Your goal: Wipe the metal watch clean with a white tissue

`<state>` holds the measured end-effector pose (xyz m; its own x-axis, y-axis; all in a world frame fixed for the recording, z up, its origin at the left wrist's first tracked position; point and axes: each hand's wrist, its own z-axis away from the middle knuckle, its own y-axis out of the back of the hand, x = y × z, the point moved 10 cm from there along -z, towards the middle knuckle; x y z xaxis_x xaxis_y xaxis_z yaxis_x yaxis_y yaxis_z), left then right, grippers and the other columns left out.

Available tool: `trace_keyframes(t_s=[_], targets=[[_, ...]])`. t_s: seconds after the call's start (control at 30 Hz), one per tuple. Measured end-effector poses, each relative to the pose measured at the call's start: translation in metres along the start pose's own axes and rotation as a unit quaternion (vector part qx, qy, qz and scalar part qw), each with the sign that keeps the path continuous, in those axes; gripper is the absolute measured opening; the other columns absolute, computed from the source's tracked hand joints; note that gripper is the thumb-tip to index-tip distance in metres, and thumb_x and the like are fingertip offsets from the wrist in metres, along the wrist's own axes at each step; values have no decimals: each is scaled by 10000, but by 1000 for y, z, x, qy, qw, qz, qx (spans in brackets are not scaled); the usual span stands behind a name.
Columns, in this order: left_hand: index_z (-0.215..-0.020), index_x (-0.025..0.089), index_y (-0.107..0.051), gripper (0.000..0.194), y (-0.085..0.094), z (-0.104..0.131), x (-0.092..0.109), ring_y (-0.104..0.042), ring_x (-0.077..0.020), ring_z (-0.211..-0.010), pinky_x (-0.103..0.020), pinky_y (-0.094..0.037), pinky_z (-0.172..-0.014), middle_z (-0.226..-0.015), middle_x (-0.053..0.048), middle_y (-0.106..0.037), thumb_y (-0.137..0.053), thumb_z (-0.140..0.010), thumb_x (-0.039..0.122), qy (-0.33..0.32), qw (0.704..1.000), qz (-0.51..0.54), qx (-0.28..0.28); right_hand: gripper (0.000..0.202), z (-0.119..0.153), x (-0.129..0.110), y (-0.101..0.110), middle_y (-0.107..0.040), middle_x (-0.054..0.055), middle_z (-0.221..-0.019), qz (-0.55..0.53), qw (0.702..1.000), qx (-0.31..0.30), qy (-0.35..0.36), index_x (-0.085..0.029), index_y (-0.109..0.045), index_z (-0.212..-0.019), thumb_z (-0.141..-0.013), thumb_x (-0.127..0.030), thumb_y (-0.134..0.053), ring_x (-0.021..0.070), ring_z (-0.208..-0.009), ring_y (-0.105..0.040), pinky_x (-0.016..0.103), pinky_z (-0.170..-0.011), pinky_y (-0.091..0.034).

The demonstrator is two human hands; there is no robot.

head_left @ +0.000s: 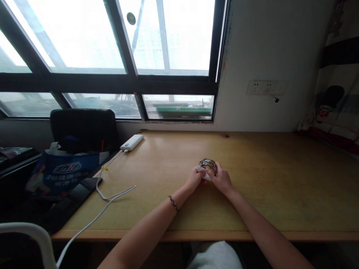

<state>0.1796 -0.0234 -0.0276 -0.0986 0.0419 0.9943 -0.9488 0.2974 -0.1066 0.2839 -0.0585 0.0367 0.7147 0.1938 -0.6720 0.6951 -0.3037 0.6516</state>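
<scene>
Both my hands meet over the middle of the wooden table. Between them is a small, round, shiny dish (209, 163), dark and glassy or metallic, too small in view to tell its exact kind. My right hand (221, 180) is closed around the dish's right side, its thumb reaching across the near side. In my left hand (194, 180), fingers closed, a white tissue (201, 169) is pressed against the dish's near left side. My fingertips are partly hidden behind the tissue and the dish. A dark braided bracelet circles my left wrist.
A white power bank (132, 142) lies at the table's back left corner, with a white cable (112, 197) looping over the left edge. Beyond that edge stand a black chair (84, 125) and a blue bag (66, 173). A window and wall sockets (266, 87) are behind the table (280, 179).
</scene>
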Motion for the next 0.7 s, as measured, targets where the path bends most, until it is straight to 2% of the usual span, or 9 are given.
trace_keyframes(t_s=[0.07, 0.17, 0.23, 0.37, 0.47, 0.57, 0.7], targets=[[-750, 107, -544, 175, 3, 0, 5, -422, -71, -347, -189, -355, -334, -516, 15, -510, -520, -645, 245, -6, 1000, 2, 10, 342, 1, -9, -2, -602, 32, -715, -49, 998, -21, 34, -178, -496, -909, -719, -459, -458, 135, -596, -545, 208, -519, -375], [-695, 109, -545, 155, 11, 2, 9, -400, -60, -343, -178, -338, -332, -494, 26, -489, -541, -622, 246, -12, 998, -30, 48, 318, 0, -8, -3, -584, 14, -661, -75, 996, -24, 41, -176, -511, -837, -692, -458, -489, 120, -547, -519, 202, -494, -372], [-659, 112, -547, 161, 21, 5, 14, -412, -65, -354, -176, -333, -344, -487, 26, -492, -549, -621, 269, -28, 992, -82, 94, 310, -2, -4, -2, -568, 7, -613, -64, 997, -15, 33, -174, -517, -762, -665, -468, -511, 115, -516, -499, 203, -474, -363], [-667, 129, -581, 226, 39, 17, 38, -463, -79, -442, -173, -340, -407, -534, 17, -542, -561, -632, 351, -110, 957, -185, 193, 313, -3, 2, 2, -557, 7, -560, -40, 999, 3, 17, -169, -523, -677, -619, -476, -545, 112, -482, -481, 206, -450, -346], [-658, 128, -594, 305, 42, 15, 40, -445, -77, -425, -174, -324, -397, -494, 24, -524, -552, -638, 429, -116, 958, -178, 194, 320, -3, 4, 7, -557, 12, -526, -43, 999, 15, 5, -163, -532, -615, -598, -481, -558, 114, -469, -481, 207, -435, -337], [-561, 119, -568, 356, 49, 8, 35, -418, -73, -392, -178, -315, -377, -441, 28, -480, -539, -642, 465, -107, 966, -135, 192, 349, -4, 16, 1, -578, 16, -518, -116, 992, -7, -48, -153, -545, -595, -602, -503, -546, 112, -419, -487, 209, -399, -337], [-577, 112, -578, 334, 70, 1, 28, -446, -85, -420, -188, -351, -408, -468, 15, -507, -547, -643, 438, -109, 963, -81, 235, 393, -1, 35, -24, -612, 25, -549, -287, 942, -79, -156, -133, -564, -678, -645, -521, -504, 108, -323, -485, 211, -324, -328]])
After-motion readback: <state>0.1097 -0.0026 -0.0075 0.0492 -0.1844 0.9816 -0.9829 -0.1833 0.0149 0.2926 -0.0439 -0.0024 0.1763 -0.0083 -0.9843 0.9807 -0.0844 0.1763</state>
